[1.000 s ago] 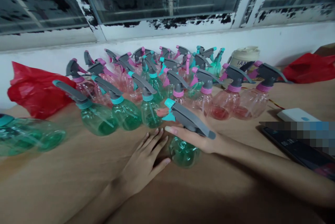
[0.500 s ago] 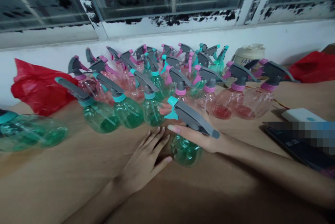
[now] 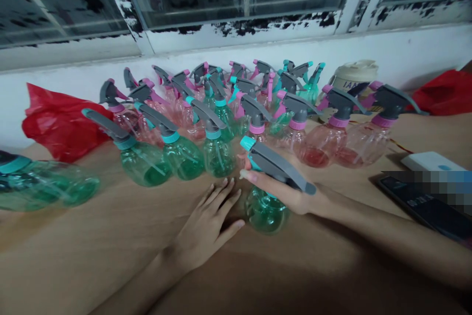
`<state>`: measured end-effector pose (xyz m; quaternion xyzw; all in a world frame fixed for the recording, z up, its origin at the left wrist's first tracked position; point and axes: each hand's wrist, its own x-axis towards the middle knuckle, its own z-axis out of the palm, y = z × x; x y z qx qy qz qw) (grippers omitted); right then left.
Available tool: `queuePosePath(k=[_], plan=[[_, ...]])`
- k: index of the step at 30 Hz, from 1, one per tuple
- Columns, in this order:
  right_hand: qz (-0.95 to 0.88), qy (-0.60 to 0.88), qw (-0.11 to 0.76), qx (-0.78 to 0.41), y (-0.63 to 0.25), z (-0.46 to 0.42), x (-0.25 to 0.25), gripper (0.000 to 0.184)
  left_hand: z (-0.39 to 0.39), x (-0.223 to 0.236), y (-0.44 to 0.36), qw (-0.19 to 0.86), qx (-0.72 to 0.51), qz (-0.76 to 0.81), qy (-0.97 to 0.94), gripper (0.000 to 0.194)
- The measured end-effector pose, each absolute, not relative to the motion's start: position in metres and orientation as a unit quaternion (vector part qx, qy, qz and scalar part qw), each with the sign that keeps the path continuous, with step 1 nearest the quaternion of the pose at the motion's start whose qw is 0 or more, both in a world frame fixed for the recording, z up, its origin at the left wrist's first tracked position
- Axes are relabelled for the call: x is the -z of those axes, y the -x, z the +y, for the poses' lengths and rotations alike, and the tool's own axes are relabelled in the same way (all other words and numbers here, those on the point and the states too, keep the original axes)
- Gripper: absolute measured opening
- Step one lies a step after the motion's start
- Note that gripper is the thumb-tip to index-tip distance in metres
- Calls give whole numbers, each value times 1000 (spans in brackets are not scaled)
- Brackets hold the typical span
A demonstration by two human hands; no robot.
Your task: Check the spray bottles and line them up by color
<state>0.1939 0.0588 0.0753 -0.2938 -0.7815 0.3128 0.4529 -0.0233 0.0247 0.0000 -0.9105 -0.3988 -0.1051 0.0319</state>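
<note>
My right hand is wrapped round the neck of a green spray bottle, with the thumb in front and most fingers hidden behind the grey and teal trigger head. The bottle stands upright on the wooden table. Left of it my left hand lies flat, fingers spread, palm down on the tabletop and holding nothing. Just beyond the fingertips stands another green spray bottle. Pink-collared spray bottles stand behind my right hand.
Several more green and pink spray bottles crowd toward the wall. A green bottle lies at the far left. Red plastic bags sit at both sides. At right are a phone, a white box and a pale lidded container.
The fingers of my right hand have closed in under the nozzle, covering the teal trigger. My left hand stays flat. The whole view has shifted slightly.
</note>
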Motion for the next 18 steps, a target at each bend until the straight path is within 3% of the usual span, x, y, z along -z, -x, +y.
queuePosePath(k=[4,10,18], plan=[[-783,285,453,-317,-192,60,-75,11,24,-1,23,34,110,-400,909,54],[-759,290,444,-379,-192,57,-72,34,24,-3,22,38,107,-400,910,56],[-759,291,479,-332,-192,58,-64,19,24,-3,22,31,104,-403,909,55]])
